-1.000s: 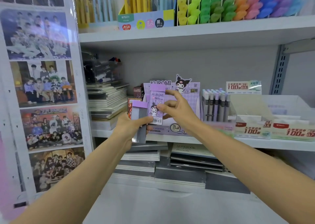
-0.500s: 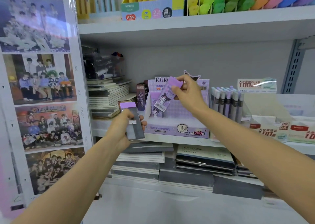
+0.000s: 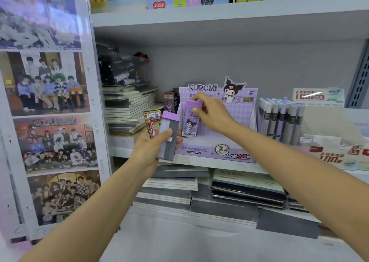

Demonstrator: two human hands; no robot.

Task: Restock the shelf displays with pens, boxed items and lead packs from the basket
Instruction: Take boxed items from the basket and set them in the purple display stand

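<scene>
A purple Kuromi display box (image 3: 215, 152) stands on the middle shelf. My right hand (image 3: 211, 114) pinches the purple cap of a Kuromi lead pack (image 3: 189, 124), which stands upright in the box's left end. My left hand (image 3: 151, 148) is in front of the shelf edge, left of the box. It grips a purple-capped grey lead pack (image 3: 168, 136) together with a red-and-orange boxed item (image 3: 153, 122) behind it.
Notebook stacks (image 3: 129, 110) lie left of the display box, with dark small boxes (image 3: 170, 102) between them. Pens (image 3: 279, 118) stand in a holder to the right, beside lead displays (image 3: 335, 154). More notebooks (image 3: 247, 190) fill the shelf below. A photo panel (image 3: 50, 102) covers the left.
My right hand has lowered the Kuromi pack from a tilt above the box to upright inside its left end. My left hand has risen slightly, and the red boxed item now shows behind its pack.
</scene>
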